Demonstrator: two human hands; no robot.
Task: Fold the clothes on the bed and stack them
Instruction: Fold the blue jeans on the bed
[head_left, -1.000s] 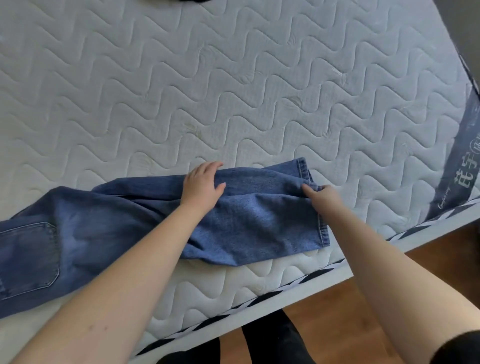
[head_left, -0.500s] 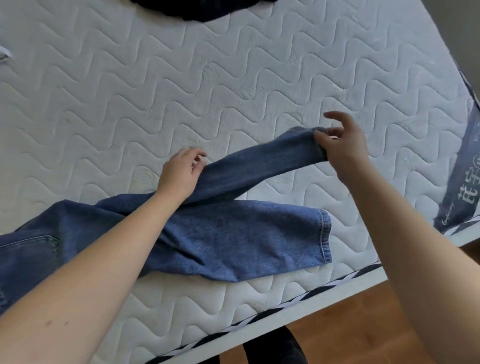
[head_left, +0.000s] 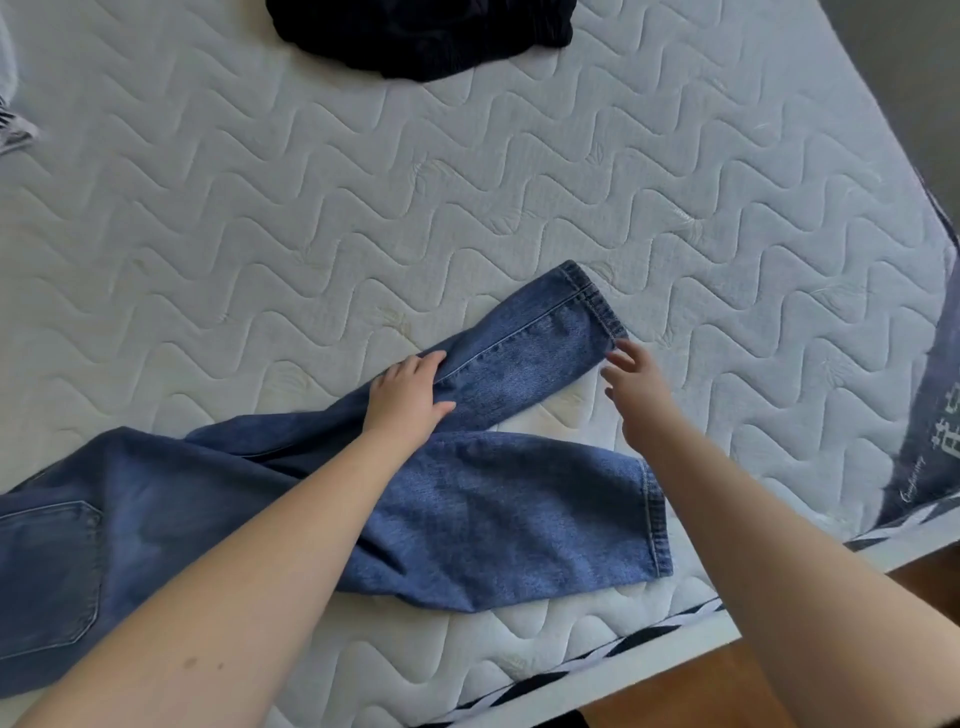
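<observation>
Left hand (head_left: 410, 397) flat on the denim, fingers straight, pressing the far leg (head_left: 524, 358) of the jeans (head_left: 467, 499) down about halfway along it. Right hand (head_left: 631, 382) open too, fingers spread and loose, holding nothing, hovering just beside that leg's hem (head_left: 595, 301), right at its near corner. I can't tell whether a fingertip is brushing the cloth or just clear of it.

So here's the layout I'm working with. The jeans run left to right across the mattress (head_left: 363, 208) in front of me, waist and back pocket (head_left: 49, 566) off beyond my left forearm, both hems out toward my right. The two legs are splayed: the far leg angles up and away from under my left palm, while the near leg (head_left: 519, 519) lies straight beneath my left forearm, its hem (head_left: 655, 519) just inside my right forearm.

That open wedge of mattress between the legs is what matters. Right hand is the closer one to both hems; left is the anchor at the fork. Next, I reckon, is squaring the legs together, and the risk is the denim bunching under my left palm.

Up beyond both hands sits a dark garment (head_left: 423, 34), well apart, waiting its turn.
</observation>
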